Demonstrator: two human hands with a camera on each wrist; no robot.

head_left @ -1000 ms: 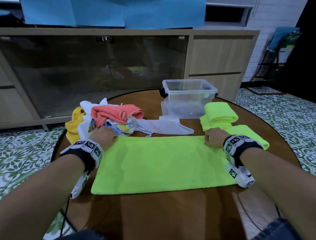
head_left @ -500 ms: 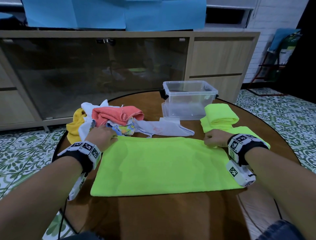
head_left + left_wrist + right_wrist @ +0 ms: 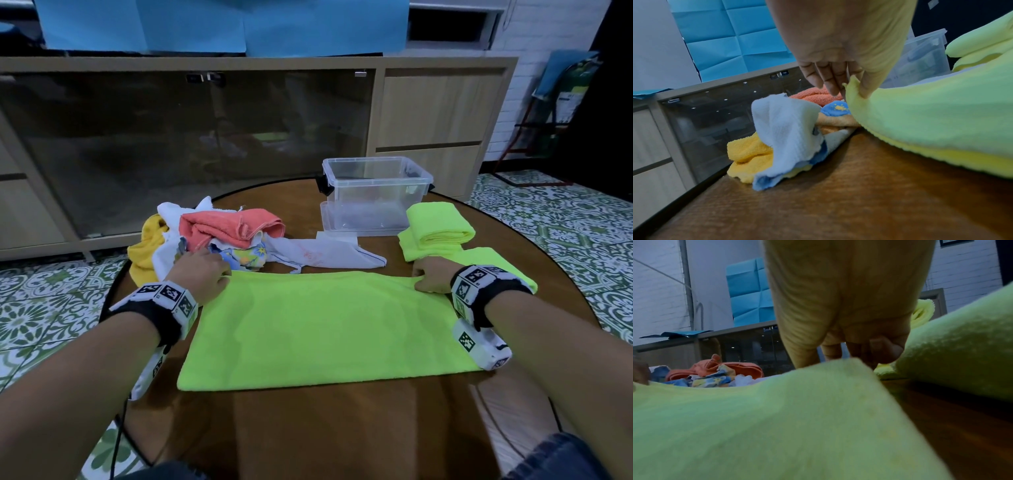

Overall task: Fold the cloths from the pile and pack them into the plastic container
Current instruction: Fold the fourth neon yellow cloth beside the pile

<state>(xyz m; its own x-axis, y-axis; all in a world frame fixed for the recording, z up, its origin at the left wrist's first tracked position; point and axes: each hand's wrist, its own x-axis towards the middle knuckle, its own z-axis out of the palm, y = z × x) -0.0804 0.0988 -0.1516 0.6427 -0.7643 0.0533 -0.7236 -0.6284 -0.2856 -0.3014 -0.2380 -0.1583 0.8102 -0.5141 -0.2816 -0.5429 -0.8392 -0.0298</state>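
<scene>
Lime-green cloth (image 3: 325,325); coral towel (image 3: 229,228); yellow towel (image 3: 145,248); blue-and-yellow printed cloth (image 3: 245,257); clear plastic container (image 3: 373,195); brown wood-grain worktop (image 3: 342,431); green-and-white patterned floor (image 3: 44,294).

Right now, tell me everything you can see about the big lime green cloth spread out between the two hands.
The big lime green cloth is a soft, fleecy-looking rectangle lying flat on the round brown wooden table, long side facing the person. The left hand pinches its far left corner, lifting it slightly; the right hand grips the far right corner. Its far edge lies close to the pile of unfolded cloths.
</scene>
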